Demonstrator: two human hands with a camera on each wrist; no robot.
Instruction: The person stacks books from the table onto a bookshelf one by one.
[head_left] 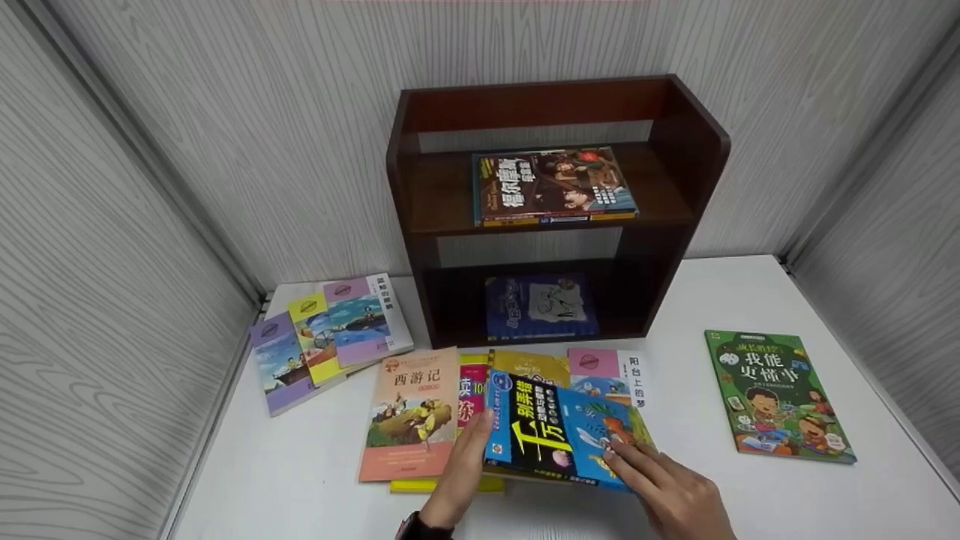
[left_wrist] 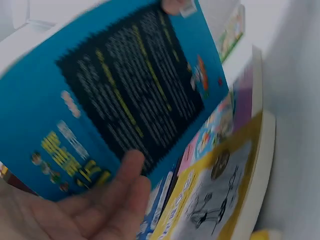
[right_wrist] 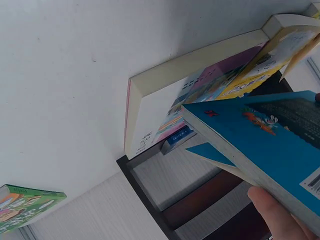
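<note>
Your left hand point(head_left: 459, 472) pinches the left edge of the blue book point(head_left: 551, 435), your right hand point(head_left: 676, 489) its right edge; it tilts above the surface point(head_left: 289, 480) on the near side of the bookshelf point(head_left: 442, 195).

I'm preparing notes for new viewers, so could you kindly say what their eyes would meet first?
Probably the blue book at front centre, held by the left hand and right hand. Behind it stands a dark brown bookshelf; a green book lies apart at the right of the white table.
</note>
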